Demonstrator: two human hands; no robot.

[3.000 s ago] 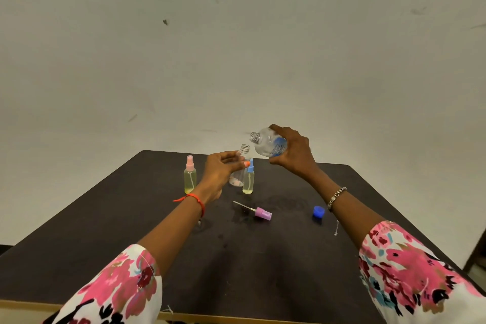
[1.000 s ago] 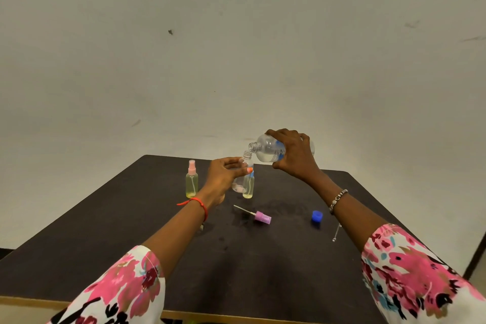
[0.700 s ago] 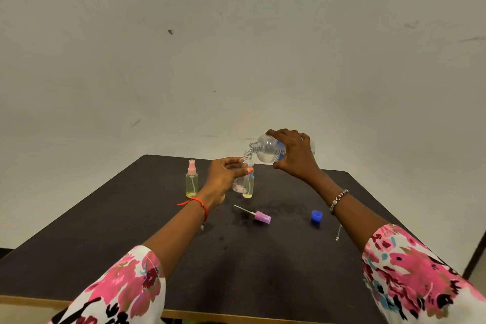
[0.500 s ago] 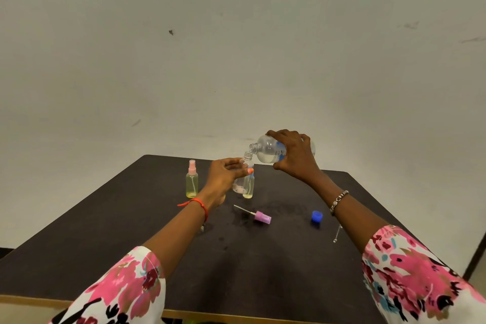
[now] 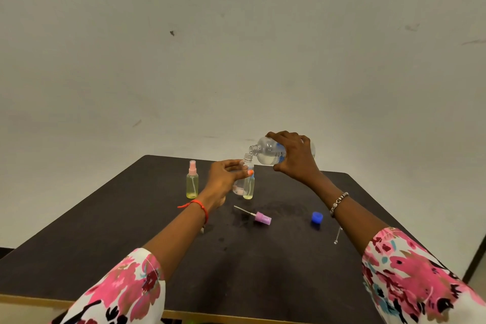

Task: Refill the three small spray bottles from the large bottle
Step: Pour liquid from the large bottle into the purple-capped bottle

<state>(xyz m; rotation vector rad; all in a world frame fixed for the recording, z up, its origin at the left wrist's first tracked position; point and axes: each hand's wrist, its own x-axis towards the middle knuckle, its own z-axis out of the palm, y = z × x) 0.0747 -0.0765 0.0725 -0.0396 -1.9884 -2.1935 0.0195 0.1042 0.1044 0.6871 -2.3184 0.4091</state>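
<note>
Large bottle (image 5: 268,152), gripped by right hand (image 5: 297,159), is now lowered mid-frame over spray bottle (image 5: 247,159) held by left hand (image 5: 223,179), ready for filling.

Clear glossy plastic large bottle (image 5: 268,152) — matt dark table (image 5: 131,231) with pale wood edge — floral cloth sleeves (image 5: 410,271)

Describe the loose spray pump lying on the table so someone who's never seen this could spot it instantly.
Start at the dark rectangular table. Near its middle, nearer the person than the small clear open bottle held by the left hand, lies the lilac plastic spray pump. Unlike the round blue bottle cap to its right, it lies on its side with a thin white tube sticking out.
</note>
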